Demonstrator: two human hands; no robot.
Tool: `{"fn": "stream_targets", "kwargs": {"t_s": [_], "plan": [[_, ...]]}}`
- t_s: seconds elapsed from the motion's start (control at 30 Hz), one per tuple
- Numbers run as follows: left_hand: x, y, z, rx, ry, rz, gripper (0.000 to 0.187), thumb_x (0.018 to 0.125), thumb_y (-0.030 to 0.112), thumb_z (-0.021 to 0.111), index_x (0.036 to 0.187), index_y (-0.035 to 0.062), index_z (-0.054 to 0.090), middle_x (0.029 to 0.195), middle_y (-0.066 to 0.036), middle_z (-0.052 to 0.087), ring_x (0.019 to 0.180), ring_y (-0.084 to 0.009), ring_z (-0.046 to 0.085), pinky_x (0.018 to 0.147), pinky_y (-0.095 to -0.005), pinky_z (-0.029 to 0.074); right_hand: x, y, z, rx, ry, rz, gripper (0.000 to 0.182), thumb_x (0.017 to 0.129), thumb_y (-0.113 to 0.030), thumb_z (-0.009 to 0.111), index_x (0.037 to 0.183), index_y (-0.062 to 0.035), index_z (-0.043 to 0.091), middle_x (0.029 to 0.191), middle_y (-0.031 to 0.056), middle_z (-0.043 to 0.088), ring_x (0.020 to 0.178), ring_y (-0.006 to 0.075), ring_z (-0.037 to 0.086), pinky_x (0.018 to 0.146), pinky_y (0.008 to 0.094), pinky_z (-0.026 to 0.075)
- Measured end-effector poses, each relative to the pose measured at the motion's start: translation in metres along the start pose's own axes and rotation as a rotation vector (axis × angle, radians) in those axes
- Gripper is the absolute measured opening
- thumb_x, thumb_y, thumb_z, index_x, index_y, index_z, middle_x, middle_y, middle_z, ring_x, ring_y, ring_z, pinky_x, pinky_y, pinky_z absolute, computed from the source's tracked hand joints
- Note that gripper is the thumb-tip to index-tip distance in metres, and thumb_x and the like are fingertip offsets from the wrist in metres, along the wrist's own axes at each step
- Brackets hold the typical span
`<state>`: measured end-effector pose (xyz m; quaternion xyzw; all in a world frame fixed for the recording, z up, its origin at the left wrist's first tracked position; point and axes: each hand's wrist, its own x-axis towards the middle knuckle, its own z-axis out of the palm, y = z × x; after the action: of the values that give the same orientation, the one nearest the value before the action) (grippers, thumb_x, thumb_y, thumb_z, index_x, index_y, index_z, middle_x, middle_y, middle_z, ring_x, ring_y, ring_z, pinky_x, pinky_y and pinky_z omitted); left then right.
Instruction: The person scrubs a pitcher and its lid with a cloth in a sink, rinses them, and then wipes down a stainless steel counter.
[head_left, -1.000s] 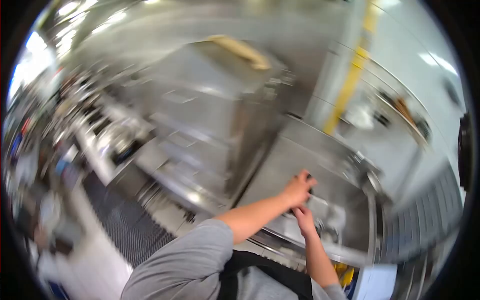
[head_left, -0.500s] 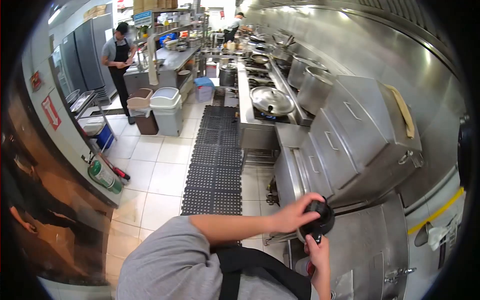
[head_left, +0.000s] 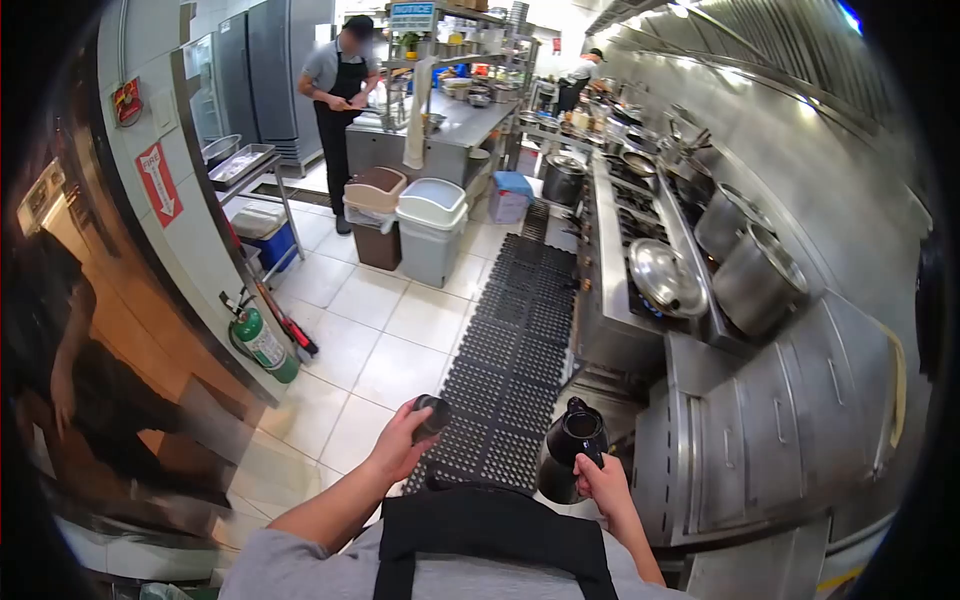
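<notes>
A black jug (head_left: 562,462), its round mouth uncovered, hangs from my right hand (head_left: 602,482), whose fingers wrap round the handle. Well to the left of it, my left hand (head_left: 400,444) grips a dark round lid (head_left: 431,416). Lid and jug are apart, both low in front of my body above the floor and the black mat.
The stove (head_left: 620,320) stands at the right with a lidded pan (head_left: 662,275) and tall pots (head_left: 755,280). Two bins (head_left: 432,235) are left of the black floor mat (head_left: 510,370). A fire extinguisher (head_left: 262,345) stands by the left wall. One person (head_left: 340,100) is at the counter, another (head_left: 575,85) farther back.
The lid has come off the jug and moved left in my left hand. My view has turned left, and the jug is now clear of the steel surface.
</notes>
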<state>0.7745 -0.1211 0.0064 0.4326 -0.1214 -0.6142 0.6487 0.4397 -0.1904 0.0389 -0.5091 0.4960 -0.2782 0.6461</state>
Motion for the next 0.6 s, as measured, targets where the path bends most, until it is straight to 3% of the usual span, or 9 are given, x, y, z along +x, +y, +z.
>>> {"fn": "stream_targets", "kwargs": {"t_s": [0.1,0.27,0.43,0.5,0.57,0.6], "plan": [[0.029,0.036,-0.041,-0.223,-0.007,-0.055,0.03,0.097,0.03,0.05,0.116,0.0078,0.054,0.106,-0.009,0.063,0.099,-0.0258,0.063,0.082,-0.0363,0.05,0.06,-0.02,0.023,0.029,-0.046,0.015,0.027,0.093,-0.025,0.059,0.075,-0.0058,0.054,0.055,-0.0026,0.045,0.047,0.0066,0.041,0.043,0.0227,0.031],[0.084,0.08,-0.072,-0.155,0.11,0.058,0.029,0.097,0.036,0.052,0.115,0.0135,0.054,0.108,-0.005,0.063,0.103,-0.0228,0.061,0.081,-0.0356,0.046,0.179,-0.045,0.048,-0.121,-0.126,0.104,0.031,0.092,-0.029,0.06,0.073,-0.0051,0.059,0.056,-0.0023,0.048,0.048,0.0067,0.044,0.044,0.0239,0.035],[0.16,0.114,-0.102,-0.113,0.463,0.145,0.026,0.088,0.035,0.06,0.109,0.0209,0.058,0.104,0.004,0.064,0.102,-0.0109,0.054,0.087,-0.0391,0.034,0.326,-0.073,0.078,-0.288,-0.247,0.05,0.031,0.089,-0.032,0.063,0.076,-0.0038,0.062,0.058,-0.0013,0.053,0.048,0.0078,0.047,0.044,0.0245,0.036],[0.194,0.133,-0.116,-0.152,0.626,0.175,0.028,0.083,0.034,0.064,0.108,0.0206,0.058,0.1,0.005,0.064,0.094,-0.0097,0.053,0.086,-0.0389,0.03,0.39,-0.095,0.1,-0.385,-0.291,0.036,0.028,0.092,-0.029,0.061,0.077,-0.0053,0.059,0.054,-0.0033,0.045,0.044,0.0061,0.041,0.041,0.0232,0.031],[0.22,0.165,-0.112,-0.252,0.704,0.181,0.025,0.085,0.027,0.063,0.108,0.0179,0.057,0.101,0.003,0.063,0.092,-0.0099,0.054,0.082,-0.0361,0.034,0.441,-0.132,0.125,-0.478,-0.354,0.022,0.029,0.091,-0.03,0.063,0.079,-0.0038,0.061,0.056,-0.0014,0.05,0.047,0.0081,0.046,0.043,0.0243,0.035],[0.232,0.181,-0.109,-0.255,0.729,0.191,0.025,0.085,0.027,0.063,0.108,0.0179,0.057,0.101,0.003,0.063,0.092,-0.0099,0.054,0.082,-0.0361,0.034,0.47,-0.144,0.137,-0.585,-0.407,-0.116,0.034,0.089,-0.034,0.063,0.082,-0.001,0.063,0.06,0.004,0.056,0.051,0.0125,0.053,0.048,0.0279,0.04]]}}
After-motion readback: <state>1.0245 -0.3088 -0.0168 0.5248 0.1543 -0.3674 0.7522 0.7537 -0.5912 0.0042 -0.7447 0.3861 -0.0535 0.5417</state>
